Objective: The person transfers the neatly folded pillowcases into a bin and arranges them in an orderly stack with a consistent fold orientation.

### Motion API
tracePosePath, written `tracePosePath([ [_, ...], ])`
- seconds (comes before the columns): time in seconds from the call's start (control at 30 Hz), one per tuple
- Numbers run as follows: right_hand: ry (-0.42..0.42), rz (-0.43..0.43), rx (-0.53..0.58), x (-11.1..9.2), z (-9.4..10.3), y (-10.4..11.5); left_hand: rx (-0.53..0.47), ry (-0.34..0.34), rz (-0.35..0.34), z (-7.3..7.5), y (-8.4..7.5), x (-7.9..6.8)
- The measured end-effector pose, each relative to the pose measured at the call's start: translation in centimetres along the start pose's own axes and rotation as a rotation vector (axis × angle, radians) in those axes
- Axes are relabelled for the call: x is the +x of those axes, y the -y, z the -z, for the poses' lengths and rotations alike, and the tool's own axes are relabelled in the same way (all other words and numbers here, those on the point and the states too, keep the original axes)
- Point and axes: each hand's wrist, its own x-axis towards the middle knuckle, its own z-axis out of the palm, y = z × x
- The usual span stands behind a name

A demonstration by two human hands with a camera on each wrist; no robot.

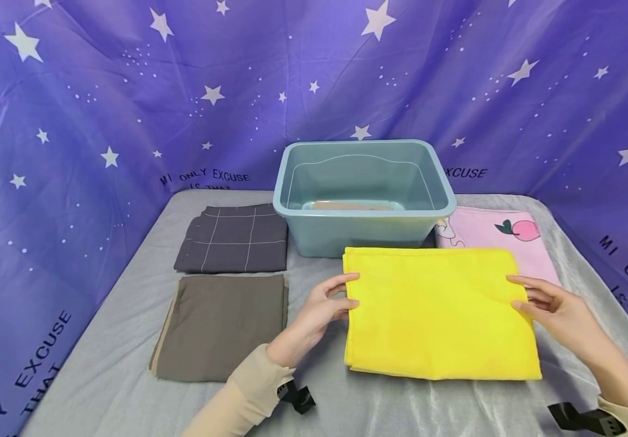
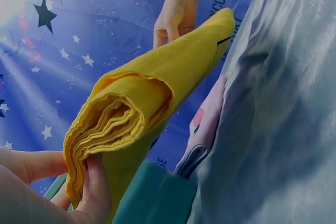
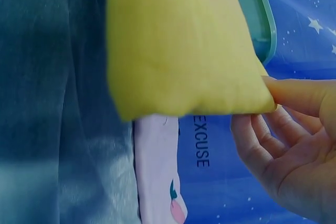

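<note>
A folded yellow cloth (image 1: pixel 439 315) is held up between both hands, in front of the blue-green plastic bin (image 1: pixel 363 233). My left hand (image 1: pixel 319 306) pinches its left edge, thumb on the near face. In the left wrist view the cloth (image 2: pixel 142 90) shows several folded layers at that end, gripped by the left hand (image 2: pixel 94 187). At the opposite edge my right hand (image 1: pixel 554 306) pinches the cloth; the right wrist view shows the right hand (image 3: pixel 294 135) with thumb and fingers at a corner. The cloth's lower part hangs loose.
On the left lie a folded dark checked cloth (image 1: pixel 232 240) and a folded brown-grey cloth (image 1: pixel 218 328). A folded pink cloth (image 1: pixel 526 249) with a peach print lies right of the bin, partly hidden. Grey fabric (image 1: pixel 117 358) covers the table; a purple starry curtain (image 1: pixel 128 109) hangs behind.
</note>
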Motion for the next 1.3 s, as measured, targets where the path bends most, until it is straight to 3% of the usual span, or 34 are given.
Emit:
tracePosePath([
  [0.13,0.009,0.023,0.008,0.0,-0.6,1.8,0.004,-0.004,0.001,0.6,-0.3,-0.4],
  [0.23,0.028,0.033,0.037,0.0,-0.9,4.8,0.002,-0.008,0.006,1.1,-0.5,-0.7],
  [0.53,0.026,0.064,0.03,1.1,-1.9,0.7,0.008,-0.014,0.002,2.7,-0.9,-1.4],
  [0.87,0.056,0.114,0.121,0.8,-2.7,6.8,0.032,-0.021,-0.005,4.1,-1.7,-2.1],
  [1.3,0.081,0.136,0.155,1.0,-2.9,8.2,0.089,-0.024,0.004,5.4,-2.6,-3.3],
])
